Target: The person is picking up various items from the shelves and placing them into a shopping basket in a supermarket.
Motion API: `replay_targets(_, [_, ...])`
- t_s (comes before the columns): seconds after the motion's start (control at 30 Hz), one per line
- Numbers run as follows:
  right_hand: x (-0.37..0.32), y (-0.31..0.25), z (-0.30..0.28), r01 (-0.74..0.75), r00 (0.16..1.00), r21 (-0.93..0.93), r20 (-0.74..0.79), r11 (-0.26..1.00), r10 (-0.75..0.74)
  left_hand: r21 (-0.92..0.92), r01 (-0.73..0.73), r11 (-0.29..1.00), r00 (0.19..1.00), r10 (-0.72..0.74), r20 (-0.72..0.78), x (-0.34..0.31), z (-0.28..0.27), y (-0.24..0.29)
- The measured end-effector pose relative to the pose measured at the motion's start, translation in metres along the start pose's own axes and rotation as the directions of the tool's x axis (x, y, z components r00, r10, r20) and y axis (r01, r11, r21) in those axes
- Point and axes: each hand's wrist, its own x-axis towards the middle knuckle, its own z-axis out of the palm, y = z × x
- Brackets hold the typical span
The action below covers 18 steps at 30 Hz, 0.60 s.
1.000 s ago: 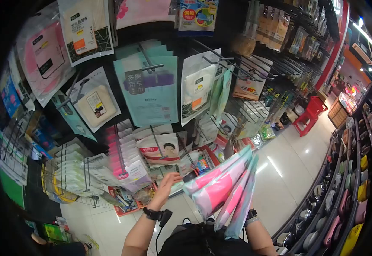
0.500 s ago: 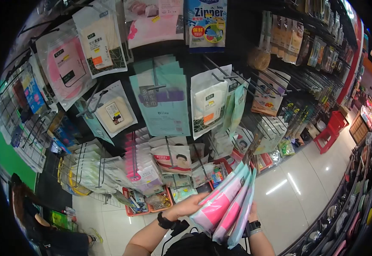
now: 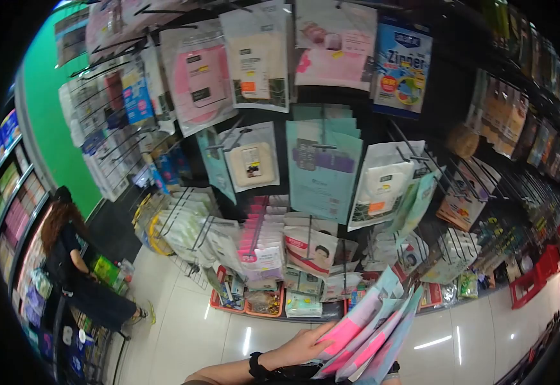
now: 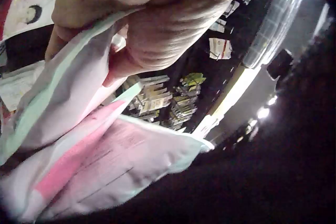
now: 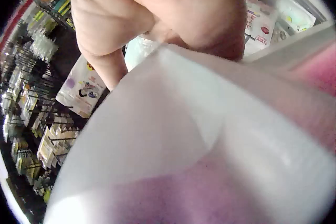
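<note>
Several flat packets with pink contents and pale green edges [image 3: 357,330] fan out at the bottom of the head view. My left hand [image 3: 301,346] pinches the leftmost one at its edge; in the left wrist view the thumb and fingers of that hand [image 4: 142,19] close on a packet [image 4: 68,92], with two others spread below. The right hand is hidden behind the packets in the head view. In the right wrist view its curled fingers [image 5: 163,11] grip the top of a translucent packet [image 5: 157,129] with purplish contents.
Hooks hold teal packets [image 3: 325,167], white cloth packs [image 3: 383,183] and a blue zipper-bag pack [image 3: 402,70]. Orange baskets [image 3: 265,303] stand low by the tiled floor [image 3: 228,340]. A person in dark clothes [image 3: 78,276] is at left, a red stool [image 3: 533,279] at right.
The view has swung left, bringing more of the person and green wall in. My left hand, apart from the packets a second ago, has come to them and now pinches one.
</note>
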Motion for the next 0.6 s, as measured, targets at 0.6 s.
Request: replay_targets(0.6, [0.048,-0.007,0.025,-0.005,1.000,-0.064,0.015,0.998,0.006,-0.312,-0.525,0.792,0.443,-0.058,-0.895,-0.037,-0.120,-0.018])
